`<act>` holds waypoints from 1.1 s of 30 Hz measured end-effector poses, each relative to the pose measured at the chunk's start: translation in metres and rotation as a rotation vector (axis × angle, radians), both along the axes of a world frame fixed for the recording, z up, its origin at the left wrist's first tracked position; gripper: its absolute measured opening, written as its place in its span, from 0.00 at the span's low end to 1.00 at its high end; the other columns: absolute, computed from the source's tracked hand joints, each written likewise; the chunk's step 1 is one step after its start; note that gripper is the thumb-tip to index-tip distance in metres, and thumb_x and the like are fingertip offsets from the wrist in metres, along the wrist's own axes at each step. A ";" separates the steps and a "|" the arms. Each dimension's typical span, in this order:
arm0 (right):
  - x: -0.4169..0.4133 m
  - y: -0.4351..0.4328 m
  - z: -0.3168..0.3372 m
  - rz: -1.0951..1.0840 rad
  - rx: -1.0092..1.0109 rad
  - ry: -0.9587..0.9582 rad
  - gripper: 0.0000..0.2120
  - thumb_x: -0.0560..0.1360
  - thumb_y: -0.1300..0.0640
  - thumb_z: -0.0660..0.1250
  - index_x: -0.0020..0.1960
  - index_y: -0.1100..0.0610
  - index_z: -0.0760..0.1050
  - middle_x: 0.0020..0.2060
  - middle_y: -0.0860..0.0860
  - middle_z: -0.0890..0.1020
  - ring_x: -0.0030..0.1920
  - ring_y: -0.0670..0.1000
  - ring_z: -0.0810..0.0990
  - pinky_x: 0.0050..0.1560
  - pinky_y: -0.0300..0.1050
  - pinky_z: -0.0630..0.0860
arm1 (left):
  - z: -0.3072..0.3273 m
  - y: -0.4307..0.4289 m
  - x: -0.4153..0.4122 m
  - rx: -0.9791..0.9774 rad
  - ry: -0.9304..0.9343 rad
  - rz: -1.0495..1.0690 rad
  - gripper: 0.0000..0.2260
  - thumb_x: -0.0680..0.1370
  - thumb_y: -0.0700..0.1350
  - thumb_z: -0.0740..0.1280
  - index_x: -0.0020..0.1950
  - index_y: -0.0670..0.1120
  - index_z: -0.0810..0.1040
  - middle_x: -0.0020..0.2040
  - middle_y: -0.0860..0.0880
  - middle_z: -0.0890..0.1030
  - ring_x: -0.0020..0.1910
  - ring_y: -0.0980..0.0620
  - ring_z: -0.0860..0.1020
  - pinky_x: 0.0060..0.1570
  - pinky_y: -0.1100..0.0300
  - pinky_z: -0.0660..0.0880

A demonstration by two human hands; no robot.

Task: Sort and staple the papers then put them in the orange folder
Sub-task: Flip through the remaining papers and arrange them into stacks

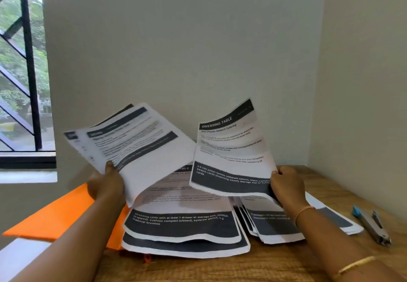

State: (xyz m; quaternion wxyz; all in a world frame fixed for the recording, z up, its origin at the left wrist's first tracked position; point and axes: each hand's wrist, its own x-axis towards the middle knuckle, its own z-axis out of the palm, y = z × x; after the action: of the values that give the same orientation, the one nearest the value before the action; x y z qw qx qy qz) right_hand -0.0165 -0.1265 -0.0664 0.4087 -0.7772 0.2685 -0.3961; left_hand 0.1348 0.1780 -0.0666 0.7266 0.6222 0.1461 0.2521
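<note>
A "Dressing Table" sheet [231, 154] is pinched at its near right corner by the right hand [286, 182], raised above two paper piles [182, 222] on the wooden table [286, 259]. The left hand [105, 185] grips a fanned sheaf [132, 140] at far left. An orange folder [59, 213] lies under the left pile; a stapler [372, 226] sits right.

Both forearms reach in from the bottom edge and angle upward, well apart. The left hand [105, 186] grips a sheaf of papers [132, 140], thumb on top and fingers curled beneath. The right hand [286, 185] pinches a printed sheet [231, 149] at its lower corner, knuckles toward the camera.
</note>
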 end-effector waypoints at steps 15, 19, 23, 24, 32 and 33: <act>0.005 0.051 -0.003 0.241 -0.380 0.310 0.14 0.79 0.57 0.59 0.37 0.60 0.76 0.37 0.56 0.79 0.38 0.51 0.76 0.37 0.42 0.70 | 0.000 -0.001 0.002 -0.088 0.049 0.022 0.20 0.80 0.51 0.61 0.62 0.35 0.72 0.62 0.37 0.76 0.58 0.38 0.76 0.54 0.52 0.71; 0.004 0.063 -0.007 0.272 -0.551 0.387 0.17 0.80 0.50 0.58 0.33 0.52 0.69 0.31 0.47 0.73 0.33 0.45 0.72 0.31 0.36 0.63 | 0.003 -0.008 -0.005 0.067 -0.073 -0.035 0.18 0.81 0.48 0.60 0.63 0.35 0.73 0.62 0.37 0.76 0.59 0.37 0.75 0.49 0.55 0.67; 0.006 0.067 -0.011 0.257 -0.610 0.464 0.14 0.79 0.46 0.57 0.44 0.53 0.75 0.34 0.48 0.75 0.37 0.47 0.75 0.38 0.39 0.70 | 0.006 -0.013 -0.010 0.205 -0.199 -0.112 0.17 0.81 0.47 0.60 0.63 0.36 0.74 0.61 0.36 0.76 0.59 0.37 0.74 0.51 0.54 0.68; 0.005 0.067 -0.011 0.257 -0.604 0.459 0.14 0.79 0.47 0.57 0.44 0.53 0.75 0.34 0.48 0.75 0.37 0.47 0.75 0.39 0.39 0.70 | 0.006 -0.014 -0.010 0.236 -0.218 -0.129 0.17 0.81 0.47 0.60 0.63 0.36 0.75 0.61 0.36 0.77 0.59 0.37 0.75 0.50 0.54 0.68; 0.006 0.049 -0.005 0.199 -0.351 0.257 0.15 0.80 0.55 0.56 0.38 0.57 0.73 0.36 0.53 0.78 0.37 0.50 0.75 0.37 0.44 0.72 | 0.009 -0.024 -0.016 0.442 -0.316 -0.221 0.16 0.81 0.49 0.59 0.58 0.38 0.77 0.54 0.39 0.79 0.46 0.44 0.74 0.42 0.58 0.65; 0.007 0.046 -0.005 0.212 -0.274 0.220 0.15 0.81 0.54 0.55 0.41 0.58 0.75 0.37 0.54 0.79 0.38 0.51 0.76 0.40 0.45 0.73 | 0.010 -0.025 -0.017 0.466 -0.329 -0.229 0.16 0.81 0.49 0.59 0.57 0.38 0.77 0.52 0.40 0.79 0.45 0.46 0.73 0.40 0.58 0.65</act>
State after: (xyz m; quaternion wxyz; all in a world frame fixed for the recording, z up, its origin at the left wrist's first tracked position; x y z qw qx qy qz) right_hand -0.0091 -0.0805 -0.0710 0.3065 -0.8881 0.1719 -0.2963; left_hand 0.1175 0.1533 -0.0566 0.6019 0.7352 -0.1064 0.2929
